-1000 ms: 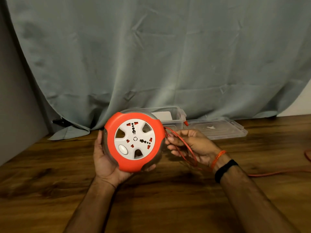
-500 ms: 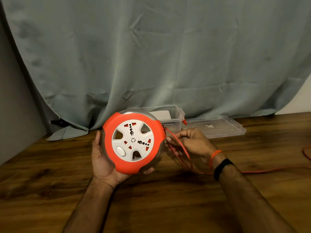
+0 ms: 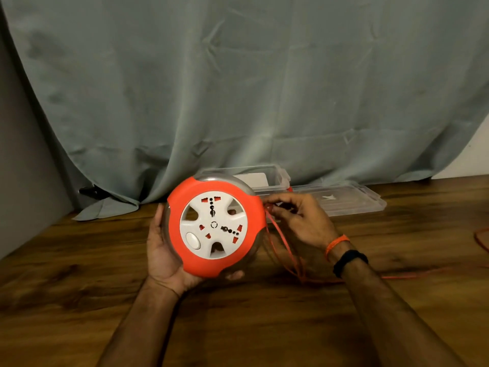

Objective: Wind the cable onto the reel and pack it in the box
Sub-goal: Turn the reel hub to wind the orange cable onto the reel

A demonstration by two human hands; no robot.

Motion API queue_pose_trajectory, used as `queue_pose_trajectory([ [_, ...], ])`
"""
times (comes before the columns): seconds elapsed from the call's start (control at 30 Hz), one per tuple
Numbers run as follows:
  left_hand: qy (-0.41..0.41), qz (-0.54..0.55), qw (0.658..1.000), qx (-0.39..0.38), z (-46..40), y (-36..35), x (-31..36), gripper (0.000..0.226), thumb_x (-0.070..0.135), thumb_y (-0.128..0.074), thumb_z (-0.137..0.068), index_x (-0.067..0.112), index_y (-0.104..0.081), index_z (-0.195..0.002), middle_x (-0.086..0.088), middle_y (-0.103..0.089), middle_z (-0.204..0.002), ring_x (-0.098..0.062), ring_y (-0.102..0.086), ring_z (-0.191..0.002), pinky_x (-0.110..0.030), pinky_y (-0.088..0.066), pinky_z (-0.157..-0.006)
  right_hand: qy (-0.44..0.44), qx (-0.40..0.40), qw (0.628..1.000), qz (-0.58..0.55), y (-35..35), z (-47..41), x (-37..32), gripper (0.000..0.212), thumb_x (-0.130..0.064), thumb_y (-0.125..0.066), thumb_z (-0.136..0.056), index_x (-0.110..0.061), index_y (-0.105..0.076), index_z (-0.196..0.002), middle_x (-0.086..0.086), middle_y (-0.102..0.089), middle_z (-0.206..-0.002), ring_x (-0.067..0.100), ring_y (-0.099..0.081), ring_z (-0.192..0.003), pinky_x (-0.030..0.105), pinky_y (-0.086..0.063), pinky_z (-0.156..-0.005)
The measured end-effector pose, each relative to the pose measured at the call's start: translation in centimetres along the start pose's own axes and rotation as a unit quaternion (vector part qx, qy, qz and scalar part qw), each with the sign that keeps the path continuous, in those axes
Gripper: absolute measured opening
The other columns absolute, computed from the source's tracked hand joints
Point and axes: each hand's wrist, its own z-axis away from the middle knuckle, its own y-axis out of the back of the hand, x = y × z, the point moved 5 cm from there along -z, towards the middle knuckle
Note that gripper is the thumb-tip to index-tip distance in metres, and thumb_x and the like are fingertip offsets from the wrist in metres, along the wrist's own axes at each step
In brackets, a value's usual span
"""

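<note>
My left hand [image 3: 164, 258] cups a round orange reel [image 3: 215, 226] from behind and below, its white socket face tilted toward me above the table. My right hand [image 3: 299, 221] pinches the thin orange cable [image 3: 284, 246] right at the reel's right rim. From there the cable drops in loops to the table and trails off to the right edge. Behind the reel stands an open clear plastic box [image 3: 275, 178], partly hidden by it.
The box's clear lid [image 3: 344, 202] lies flat on the wooden table [image 3: 79, 287] to the right of the box. A grey-green curtain [image 3: 238, 88] hangs along the back, its hem resting on the table. More orange cable [image 3: 480, 241] curls at the far right.
My right hand has risen and shifted up to the reel's rim, gathering the cable there. The reel has turned slightly in my left hand.
</note>
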Motion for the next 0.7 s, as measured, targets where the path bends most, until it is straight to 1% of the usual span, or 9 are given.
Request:
queue_pose_trajectory([
  [0.1, 0.009, -0.007, 1.000, -0.001, -0.1, -0.9, -0.2, 0.085, 0.073, -0.054, -0.076, 0.033, -0.039, -0.149, -0.016, -0.033, -0.158, -0.050, -0.030, -0.141, -0.081, -0.014, -0.101, 0.005, 0.099, 0.995, -0.023, 1.8, 0.0, 0.0, 0.026, -0.004, -0.073, -0.081, -0.028, -0.075, -0.089, -0.007, -0.076, -0.091, 0.011, -0.071, -0.090, 0.031, -0.056, -0.085],
  [0.17, -0.011, -0.038, 0.998, 0.046, -0.2, -0.1, 0.2, 0.095, 0.071, -0.069, -0.063, 0.033, -0.044, -0.147, -0.015, -0.039, -0.156, -0.049, -0.030, -0.141, -0.076, -0.018, -0.102, 0.018, 0.128, 0.992, -0.003, 2.4, 0.0, -0.3, 0.022, -0.003, -0.074, -0.080, -0.021, -0.076, -0.091, -0.004, -0.075, -0.091, 0.006, -0.071, -0.088, 0.023, -0.056, -0.082],
  [0.23, 0.001, -0.036, 0.998, 0.048, -0.1, -0.4, 0.1, 0.095, 0.070, -0.071, -0.059, 0.034, -0.048, -0.144, -0.015, -0.042, -0.154, -0.050, -0.033, -0.140, -0.078, -0.026, -0.097, 0.027, 0.168, 0.985, -0.004, 2.8, 0.1, -0.7, 0.025, 0.001, -0.070, -0.083, -0.021, -0.075, -0.093, -0.005, -0.075, -0.091, 0.005, -0.071, -0.084, 0.020, -0.057, -0.077],
  [0.3, 0.035, -0.015, 0.999, 0.015, -0.1, -1.2, -0.3, 0.083, 0.072, -0.063, -0.067, 0.035, -0.053, -0.140, -0.017, -0.046, -0.151, -0.053, -0.042, -0.133, -0.083, -0.033, -0.090, 0.021, 0.219, 0.974, -0.049, 3.3, 0.4, -0.7, 0.026, 0.001, -0.068, -0.085, -0.022, -0.075, -0.094, -0.005, -0.075, -0.089, 0.009, -0.072, -0.077, 0.024, -0.059, -0.073],
  [0.4, 0.058, 0.018, 0.995, -0.075, 0.0, -1.2, -0.6, 0.079, 0.076, -0.048, -0.081, 0.032, -0.044, -0.147, -0.016, -0.032, -0.157, -0.053, -0.034, -0.138, -0.080, -0.019, -0.099, 0.002, 0.276, 0.953, -0.122, 4.0, 0.6, -0.6, 0.021, 0.000, -0.066, -0.087, -0.016, -0.074, -0.097, 0.001, -0.076, -0.087, 0.014, -0.070, -0.066, 0.023, -0.059, -0.066],
  [0.5, 0.055, 0.034, 0.997, -0.051, 0.0, -0.2, -0.4, 0.083, 0.079, -0.037, -0.084, 0.030, -0.035, -0.151, -0.015, -0.017, -0.160, -0.050, -0.025, -0.143, -0.078, -0.011, -0.103, -0.037, 0.261, 0.954, -0.142, 4.2, 0.5, -0.5, 0.020, 0.002, -0.069, -0.084, -0.015, -0.074, -0.094, 0.005, -0.075, -0.082, 0.006, -0.065, -0.057, 0.019, -0.057, -0.057],
  [0.6, 0.033, 0.024, 0.998, -0.040, -0.1, -0.9, -0.4, 0.082, 0.075, -0.049, -0.077, 0.030, -0.048, -0.145, -0.018, -0.037, -0.156, -0.051, -0.037, -0.136, -0.081, -0.027, -0.097, -0.080, 0.201, 0.974, -0.062, 3.7, 0.4, 0.2, 0.016, -0.004, -0.076, -0.079, -0.018, -0.076, -0.088, 0.002, -0.075, -0.079, 0.002, -0.064, -0.058, 0.021, -0.053, -0.057],
  [0.63, 0.015, 0.012, 1.000, -0.015, -0.1, -0.9, -0.1, 0.081, 0.074, -0.054, -0.073, 0.031, -0.052, -0.142, -0.018, -0.043, -0.153, -0.051, -0.040, -0.134, -0.081, -0.029, -0.095, -0.086, 0.163, 0.982, -0.032, 3.3, 0.3, 0.3, 0.014, -0.009, -0.079, -0.078, -0.019, -0.077, -0.087, -0.001, -0.075, -0.079, 0.002, -0.066, -0.063, 0.021, -0.053, -0.061],
  [0.7, 0.007, -0.005, 1.000, -0.016, -0.2, -0.7, 0.1, 0.082, 0.073, -0.059, -0.069, 0.032, -0.054, -0.140, -0.017, -0.046, -0.150, -0.051, -0.040, -0.134, -0.083, -0.027, -0.094, -0.088, 0.091, 0.992, -0.008, 2.3, 0.3, 0.2, 0.009, -0.021, -0.080, -0.077, -0.021, -0.078, -0.086, -0.005, -0.076, -0.079, -0.003, -0.065, -0.067, 0.017, -0.049, -0.061],
])
